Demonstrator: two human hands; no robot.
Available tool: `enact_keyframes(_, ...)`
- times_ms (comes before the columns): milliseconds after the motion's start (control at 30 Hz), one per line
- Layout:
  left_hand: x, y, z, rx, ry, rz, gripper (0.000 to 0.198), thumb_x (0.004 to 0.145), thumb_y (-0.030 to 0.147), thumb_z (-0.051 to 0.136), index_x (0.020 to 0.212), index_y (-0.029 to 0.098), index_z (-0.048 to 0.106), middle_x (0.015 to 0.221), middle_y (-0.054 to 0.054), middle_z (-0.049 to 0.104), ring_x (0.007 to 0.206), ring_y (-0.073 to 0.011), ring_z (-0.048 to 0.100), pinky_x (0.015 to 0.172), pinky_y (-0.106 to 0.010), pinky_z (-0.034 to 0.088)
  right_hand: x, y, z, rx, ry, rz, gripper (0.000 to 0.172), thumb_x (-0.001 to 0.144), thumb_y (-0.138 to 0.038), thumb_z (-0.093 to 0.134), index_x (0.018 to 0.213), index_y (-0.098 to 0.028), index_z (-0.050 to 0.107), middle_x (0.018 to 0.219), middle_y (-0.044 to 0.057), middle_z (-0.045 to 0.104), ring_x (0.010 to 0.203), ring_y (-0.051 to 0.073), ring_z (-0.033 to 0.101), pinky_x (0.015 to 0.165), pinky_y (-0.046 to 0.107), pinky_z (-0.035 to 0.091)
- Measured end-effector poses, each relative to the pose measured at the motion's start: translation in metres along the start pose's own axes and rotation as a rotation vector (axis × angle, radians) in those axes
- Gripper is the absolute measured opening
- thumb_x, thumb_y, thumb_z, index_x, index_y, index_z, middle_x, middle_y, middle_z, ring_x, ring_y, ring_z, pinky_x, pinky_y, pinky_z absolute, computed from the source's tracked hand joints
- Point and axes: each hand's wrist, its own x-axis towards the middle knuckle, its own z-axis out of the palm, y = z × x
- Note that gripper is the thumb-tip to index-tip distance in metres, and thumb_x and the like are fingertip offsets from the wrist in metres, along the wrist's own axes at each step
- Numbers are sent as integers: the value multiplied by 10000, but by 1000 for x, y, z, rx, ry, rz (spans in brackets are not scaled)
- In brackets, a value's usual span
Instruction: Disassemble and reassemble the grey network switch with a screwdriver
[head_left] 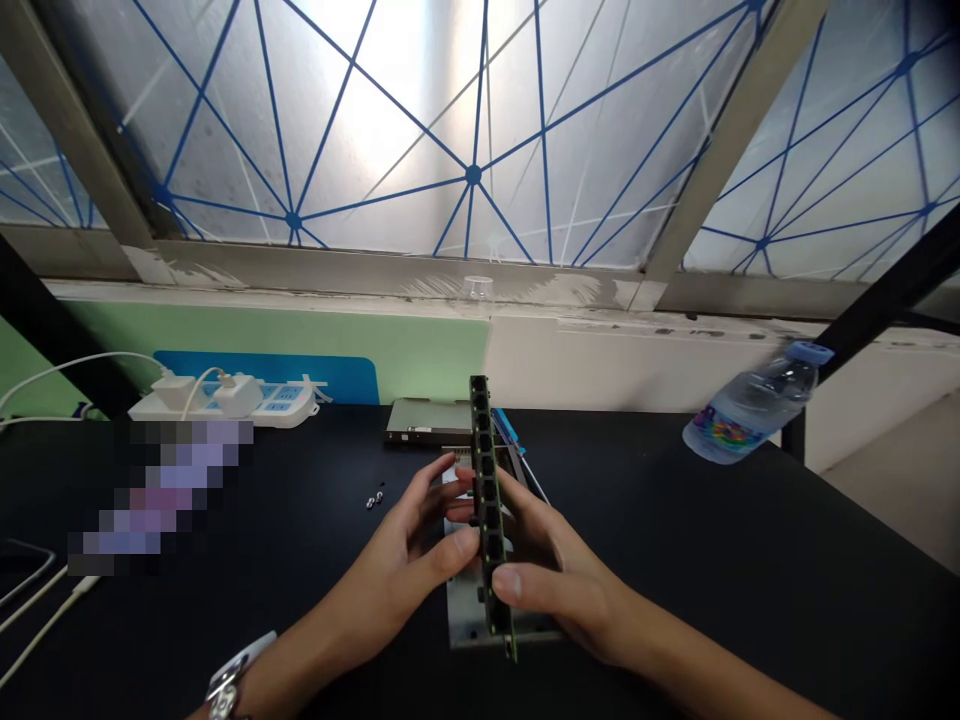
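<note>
A narrow green circuit board [487, 490] with a row of black square ports stands on edge at the centre, facing the camera. My left hand [427, 550] grips its left side, thumb near the lower part. On the opposite side my right hand [551, 565] holds it too, its thumb pressed near the lower end and its fingers behind. Beneath the board and hands lies a grey metal plate or casing [466, 610], partly covered by them. Behind it sits a flat grey metal box [431, 420]. A blue-handled screwdriver [510, 432] lies just right of the board.
Small screws [374, 499] lie left of the hands on the black table [675, 560]. A white power strip [289, 404] with plugs and cables is at the back left, near a pixelated area. A tilted water bottle [754, 405] is at the right, beside a black frame post.
</note>
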Motion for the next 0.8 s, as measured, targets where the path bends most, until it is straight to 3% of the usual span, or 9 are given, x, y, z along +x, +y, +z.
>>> enact_keyframes(133, 5, -2, -6, 38, 35, -7, 901, 880, 552, 736, 1583, 232, 272, 1567, -195, 449, 1453, -349, 431, 1188, -486, 384, 16, 2, -9, 65, -26, 3, 982, 760, -361, 830, 1605, -256, 340, 1348, 132, 637, 1347, 321, 536, 1115, 523, 412)
enact_keyframes(267, 13, -7, -8, 24, 69, 41, 863, 888, 506, 743, 1576, 228, 303, 1513, -186, 515, 1420, -352, 473, 1154, -473, 423, 23, 1, -13, 155, -23, 24, 864, 708, -304, 815, 1509, -267, 493, 1336, 121, 651, 1355, 318, 525, 1154, 521, 358)
enact_keyframes(533, 28, -19, -3, 38, 158, 106, 656, 922, 487, 702, 1486, 248, 465, 1405, -132, 611, 1324, -322, 571, 1086, -425, 485, 24, -1, -20, 354, -44, 28, 654, 721, -236, 683, 1372, -228, 628, 1260, 127, 691, 1172, 320, 640, 1040, 529, 445)
enact_keyframes(700, 24, -25, -4, 53, 185, 114, 587, 932, 508, 677, 1438, 253, 523, 1328, -112, 642, 1191, -305, 647, 910, -376, 588, 23, -1, -21, 465, -58, 29, 630, 701, -209, 600, 1329, -201, 657, 1201, 124, 719, 1120, 316, 650, 1022, 510, 447)
enact_keyframes(800, 23, -25, -4, 62, 206, 95, 604, 918, 525, 689, 1429, 244, 530, 1296, -106, 647, 1114, -278, 674, 903, -367, 590, 23, -4, -20, 485, -48, 60, 616, 729, -230, 597, 1342, -196, 645, 1164, 124, 732, 1107, 320, 654, 1016, 508, 446)
